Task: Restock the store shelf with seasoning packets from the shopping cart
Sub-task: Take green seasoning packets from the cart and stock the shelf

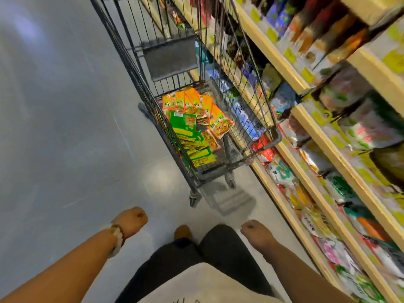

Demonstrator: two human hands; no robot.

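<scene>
A dark wire shopping cart (pixel 140 68) stands ahead of me, close against the store shelf (pixel 310 119) on the right. In its basket lies a loose pile of seasoning packets, orange ones (pixel 218 121) on top and toward the back, green and yellow ones (pixel 185 127) nearer me. My left hand (pixel 131 221), with a pale bracelet at the wrist, hangs low at the lower left. Lower right of centre hangs my right hand (pixel 254 230). Both hold nothing, their fingers loosely curled under and mostly hidden. Both are well short of the cart.
The shelving has several cream boards packed with blurred colourful packets and yellow price tags. Grey glossy floor (pixel 54 127) spreads to the left of the cart. My dark trousers and one brown shoe (pixel 182 231) show between my arms.
</scene>
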